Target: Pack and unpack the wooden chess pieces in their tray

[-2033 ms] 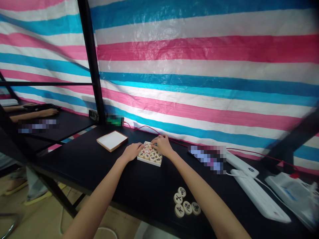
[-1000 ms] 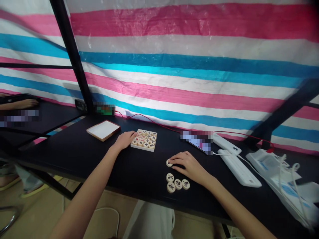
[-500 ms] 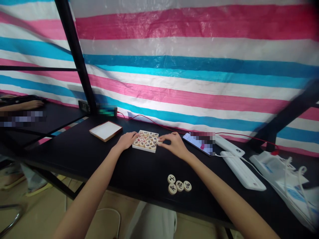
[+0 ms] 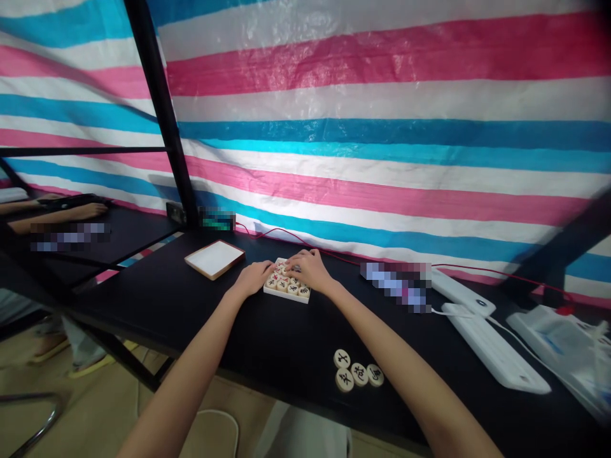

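The right hand (image 4: pixel 309 270) curls over discs (image 4: pixel 282 287) in the white box (image 4: pixel 287 296); whether its grip pinches one I cannot tell. The left hand (image 4: pixel 254 278), loosely spread, sits at the box's left edge. Seating discs seems in hand; the next move would call for lightly pinching the loose discs (image 4: pixel 344 380) on the worktop (image 4: pixel 272 343).

The right fingers (image 4: pixel 300 261) hide several boxed pieces (image 4: pixel 293 288) (phone screen (image 4: pixel 396 287) pixelated)

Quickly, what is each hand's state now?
Left hand: touching white shallow rectangular box; grip unclear.
Right hand: over round cream pieces; grip cannot be told.
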`<state>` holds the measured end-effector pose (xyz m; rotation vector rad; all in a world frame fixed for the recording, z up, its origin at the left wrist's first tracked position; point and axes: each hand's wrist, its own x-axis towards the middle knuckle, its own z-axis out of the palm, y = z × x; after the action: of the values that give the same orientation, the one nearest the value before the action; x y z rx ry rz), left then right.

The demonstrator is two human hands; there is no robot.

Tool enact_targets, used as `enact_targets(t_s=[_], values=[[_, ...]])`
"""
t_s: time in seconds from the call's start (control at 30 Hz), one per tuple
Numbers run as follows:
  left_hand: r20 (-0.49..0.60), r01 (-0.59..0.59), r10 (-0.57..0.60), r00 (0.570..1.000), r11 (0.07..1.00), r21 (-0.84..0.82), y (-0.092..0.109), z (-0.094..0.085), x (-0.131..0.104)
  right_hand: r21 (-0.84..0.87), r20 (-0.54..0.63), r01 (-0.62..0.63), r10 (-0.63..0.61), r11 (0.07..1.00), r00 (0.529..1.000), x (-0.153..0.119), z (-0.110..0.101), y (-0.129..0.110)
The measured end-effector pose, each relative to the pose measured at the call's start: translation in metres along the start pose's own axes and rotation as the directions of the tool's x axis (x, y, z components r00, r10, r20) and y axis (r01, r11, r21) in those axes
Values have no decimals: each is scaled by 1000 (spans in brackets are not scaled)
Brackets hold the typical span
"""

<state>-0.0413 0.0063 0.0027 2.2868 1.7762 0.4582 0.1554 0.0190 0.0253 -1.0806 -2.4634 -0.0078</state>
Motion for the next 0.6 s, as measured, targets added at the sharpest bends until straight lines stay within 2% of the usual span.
enact_targets(t_s=[0.43, 0.53, 0.6], values=[[6, -7, 7, 1000, 1000, 9, 2, -2, -2, -30, 20, -47, 48, 998, 999, -10, -8, -3], [5, -9, 9, 1000, 1000, 11, 1, -2, -2, 0, -6, -45, 45, 999, 999, -17, -22, -8], [0, -11, 11, 1000, 1000, 14, 1, -2, -2, 73, 21, -27, 26, 997, 999, -30, -39, -11]])
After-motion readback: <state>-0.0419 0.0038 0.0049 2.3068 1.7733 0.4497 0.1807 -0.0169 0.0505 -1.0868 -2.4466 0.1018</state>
